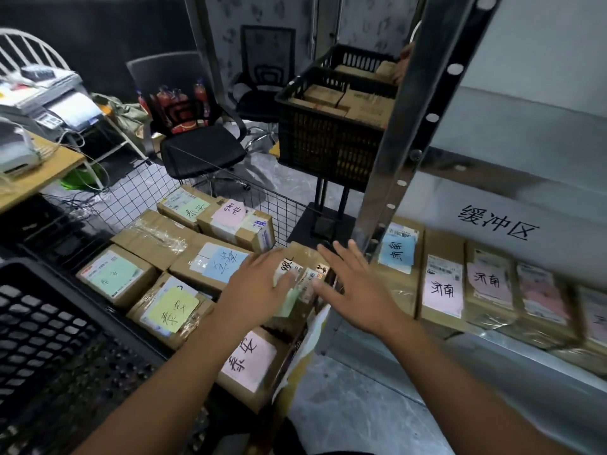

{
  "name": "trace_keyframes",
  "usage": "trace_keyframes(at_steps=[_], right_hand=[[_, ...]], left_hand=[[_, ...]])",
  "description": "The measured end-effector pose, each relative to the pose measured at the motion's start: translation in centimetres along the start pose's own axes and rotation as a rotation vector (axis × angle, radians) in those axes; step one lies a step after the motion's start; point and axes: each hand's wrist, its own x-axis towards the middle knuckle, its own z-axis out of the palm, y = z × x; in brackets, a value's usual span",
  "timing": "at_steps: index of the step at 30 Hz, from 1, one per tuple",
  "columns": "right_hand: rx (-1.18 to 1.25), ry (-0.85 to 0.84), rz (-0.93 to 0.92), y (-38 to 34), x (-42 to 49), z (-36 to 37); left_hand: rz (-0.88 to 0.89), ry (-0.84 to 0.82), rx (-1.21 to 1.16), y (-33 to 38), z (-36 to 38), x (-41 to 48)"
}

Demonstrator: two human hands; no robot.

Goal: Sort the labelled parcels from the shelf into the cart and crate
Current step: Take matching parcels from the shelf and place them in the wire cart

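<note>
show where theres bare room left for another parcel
In the cart, the far left corner is bare, between wire wall and taped parcel. The black crate shows only its perforated floor. The cart's front is packed edge to edge.

A black mesh office chair [200,149] stands in front of red fire extinguishers [179,103], a white printer [65,106] to its left, beside a wooden counter [49,170] bearing a grey machine [16,149].

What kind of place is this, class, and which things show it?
Probably a courier parcel sorting depot: labelled cardboard parcels fill a wire cart, others line a metal shelf, and a black crate holds boxes.
</note>
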Motion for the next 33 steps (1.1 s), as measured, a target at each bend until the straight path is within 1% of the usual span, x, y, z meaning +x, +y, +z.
trace_keyframes(at_steps=[2, 4, 6, 10, 12, 15, 19, 24, 26, 29, 31, 33], right_hand=[[0.14, 0.071, 0.029, 0.8, -2.1, -0.8], [0.183, 0.156, 0.05, 2.3, -4.6, -2.0], [0.167, 0.223, 0.078, 4.6, -7.5, -3.3], [0.095, 0.326, 0.144, 10.7, -14.0, -5.7], [0.079, 0.386, 0.2, 13.6, -17.9, -7.0], [0.081, 0.467, 0.287, 17.5, -24.5, -9.2], [0.116, 0.587, 0.426, 22.6, -33.3, -12.1], [0.159, 0.738, 0.563, 26.7, -43.0, -14.8], [0.151, 0.801, 0.606, 28.1, -46.2, -15.8], [0.164, 0.888, 0.675, 30.2, -50.0, -17.1], [0.169, 0.94, 0.722, 31.5, -52.1, -17.8], [0.175, 0.97, 0.762, 32.9, -53.7, -18.3]], left_hand=[[0.023, 0.098, 0.058, 2.9, 0.2, -1.1], [0.054, 0.152, 0.066, 5.8, 0.9, -2.1], [0.085, 0.137, 0.076, 8.9, 2.2, -2.9], [0.156, 0.066, 0.214, 15.9, 6.3, -4.4], [0.187, 0.045, 0.235, 19.8, 8.8, -5.1], [0.235, -0.008, 0.215, 26.2, 12.7, -6.2], [0.351, -0.088, 0.156, 34.9, 18.4, -8.1], [0.507, -0.165, 0.052, 44.1, 24.2, -10.6], [0.557, -0.201, -0.007, 47.3, 25.9, -11.4], [0.629, -0.21, -0.055, 51.7, 28.4, -11.7], [0.643, -0.225, -0.1, 54.4, 30.0, -11.6], [0.63, -0.295, -0.161, 56.7, 31.7, -11.4]])
